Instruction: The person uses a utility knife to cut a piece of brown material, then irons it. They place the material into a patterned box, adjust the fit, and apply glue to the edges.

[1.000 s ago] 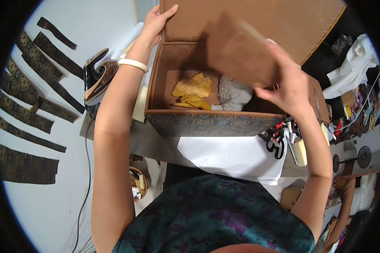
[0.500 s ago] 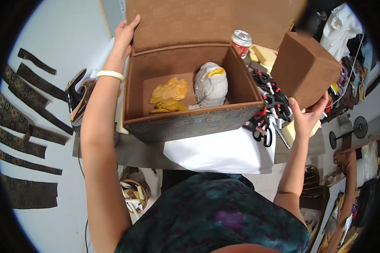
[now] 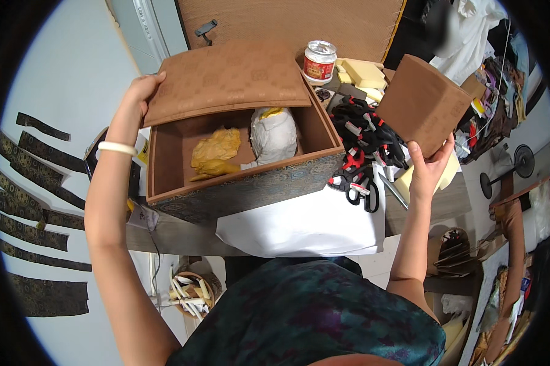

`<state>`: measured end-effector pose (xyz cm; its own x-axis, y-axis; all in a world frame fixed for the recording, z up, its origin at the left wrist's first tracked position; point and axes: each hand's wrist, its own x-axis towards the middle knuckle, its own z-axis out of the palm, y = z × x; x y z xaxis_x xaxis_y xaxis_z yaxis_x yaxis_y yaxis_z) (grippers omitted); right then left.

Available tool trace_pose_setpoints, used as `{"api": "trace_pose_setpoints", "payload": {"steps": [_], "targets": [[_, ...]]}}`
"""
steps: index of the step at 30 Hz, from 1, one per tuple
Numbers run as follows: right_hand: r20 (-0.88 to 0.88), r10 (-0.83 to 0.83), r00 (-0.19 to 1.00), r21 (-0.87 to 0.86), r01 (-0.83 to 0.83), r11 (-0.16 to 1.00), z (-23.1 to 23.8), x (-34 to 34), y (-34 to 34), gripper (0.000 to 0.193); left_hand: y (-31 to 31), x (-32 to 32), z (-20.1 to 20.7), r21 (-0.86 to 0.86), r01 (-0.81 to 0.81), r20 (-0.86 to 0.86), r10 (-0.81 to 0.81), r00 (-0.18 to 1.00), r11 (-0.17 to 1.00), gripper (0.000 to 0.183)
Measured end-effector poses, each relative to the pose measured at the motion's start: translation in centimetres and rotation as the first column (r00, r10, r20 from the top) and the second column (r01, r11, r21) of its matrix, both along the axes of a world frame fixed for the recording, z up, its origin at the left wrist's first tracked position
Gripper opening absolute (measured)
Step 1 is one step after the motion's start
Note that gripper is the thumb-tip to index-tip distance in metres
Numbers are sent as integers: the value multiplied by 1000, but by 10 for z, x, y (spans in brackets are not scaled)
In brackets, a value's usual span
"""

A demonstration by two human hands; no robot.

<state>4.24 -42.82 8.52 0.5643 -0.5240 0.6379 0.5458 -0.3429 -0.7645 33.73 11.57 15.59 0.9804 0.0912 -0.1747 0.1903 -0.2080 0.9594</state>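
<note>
A box (image 3: 244, 192) with a dark patterned outside and brown lining stands on the table in front of me. Its brown padded lid (image 3: 229, 82) is partly lowered over the back of the opening. My left hand (image 3: 144, 94) grips the lid's left edge, thumb on top. Inside lie a crumpled yellow piece (image 3: 217, 149), perhaps a rubber glove, and a white wrapped bundle (image 3: 273, 139) with yellow showing at its top. On the right, my right hand (image 3: 430, 161) holds up a brown fabric-covered block-shaped piece (image 3: 426, 104) by its lower end, apart from the box.
Right of the box lie a pile of black and red clamps (image 3: 366, 131), yellow foam blocks (image 3: 363, 73) and a jar (image 3: 319, 61) with a red label. White paper (image 3: 299, 229) spreads under the front. A basket of white sticks (image 3: 195, 293) stands below; dark patterned strips (image 3: 43, 296) are at left.
The lid has come down from upright toward the opening, with my left hand on its edge. The box appears further left in view. The brown piece stays in my right hand, slightly lower and further left.
</note>
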Motion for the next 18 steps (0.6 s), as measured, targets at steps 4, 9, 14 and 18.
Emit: {"api": "trace_pose_setpoints", "payload": {"steps": [4,9,14,18], "targets": [[-9,58,998,36,-57,998,-7,8,4,95,15,-16,-19,605,-225,267,72,961,763,56],[99,98,990,0,-99,995,8,-2,44,93,-44,-112,17,247,-76,540,-72,839,966,51],[72,353,933,-87,-346,934,31,-29,136,133,-146,-297,-1,144,328,798,-306,519,933,124],[33,551,834,-624,-414,663,33,-45,201,124,-148,-348,-32,-95,308,869,-72,489,946,143]]}}
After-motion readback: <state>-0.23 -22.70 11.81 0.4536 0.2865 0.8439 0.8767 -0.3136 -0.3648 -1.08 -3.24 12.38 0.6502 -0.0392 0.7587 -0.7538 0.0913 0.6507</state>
